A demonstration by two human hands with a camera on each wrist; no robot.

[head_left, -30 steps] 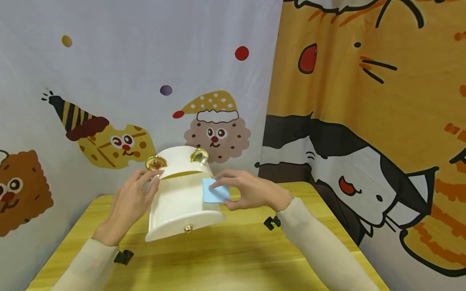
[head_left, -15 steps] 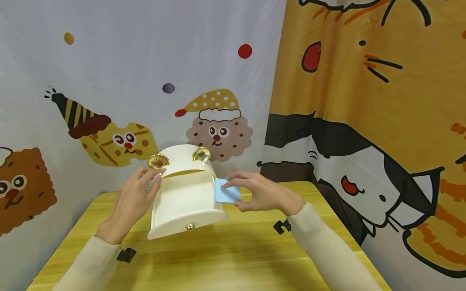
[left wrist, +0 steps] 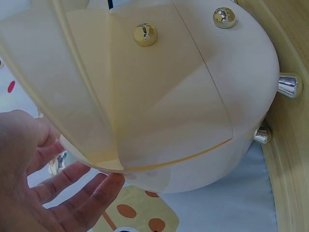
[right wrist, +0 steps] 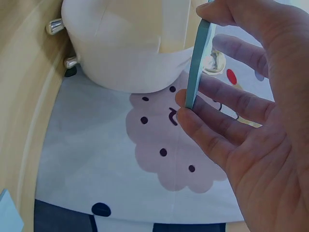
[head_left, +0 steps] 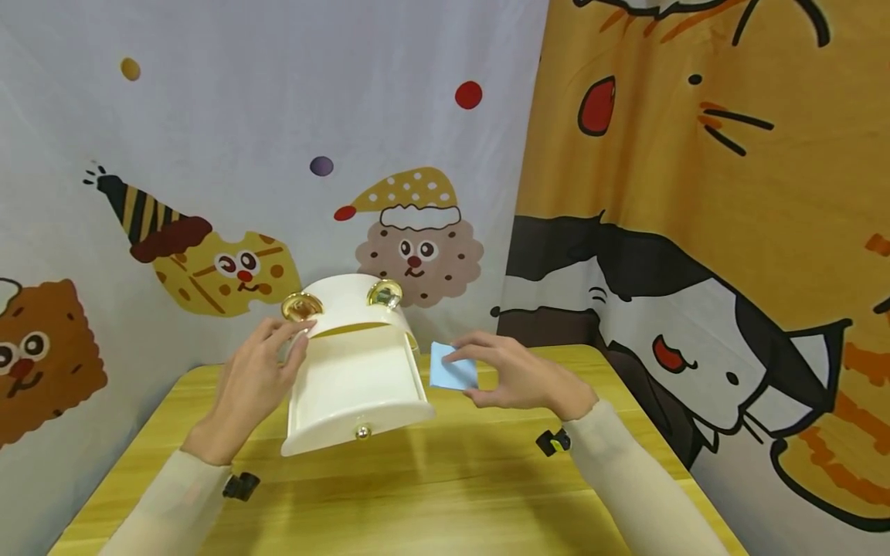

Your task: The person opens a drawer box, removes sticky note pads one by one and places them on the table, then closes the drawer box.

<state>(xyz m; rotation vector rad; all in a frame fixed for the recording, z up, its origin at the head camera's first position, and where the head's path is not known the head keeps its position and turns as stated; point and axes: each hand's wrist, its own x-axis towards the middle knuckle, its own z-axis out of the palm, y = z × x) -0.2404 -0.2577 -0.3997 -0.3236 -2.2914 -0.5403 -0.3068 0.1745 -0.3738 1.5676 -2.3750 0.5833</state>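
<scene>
Printed curtains (head_left: 417, 85) hang behind our yellow wood-grain counter (head_left: 417, 502). From the head, we see a white box (head_left: 345, 301) near the counter's far edge, its drawer (head_left: 354, 374) pulled out; just right of that drawer, our right hand (head_left: 528, 378) pinches a blue pad (head_left: 448, 372). From the left wrist, our left hand (left wrist: 29, 193), fingers loosely spread, touches the box's edge. From the right wrist, we see the pad edge-on, thumb at one end, fingertips at the other.
</scene>
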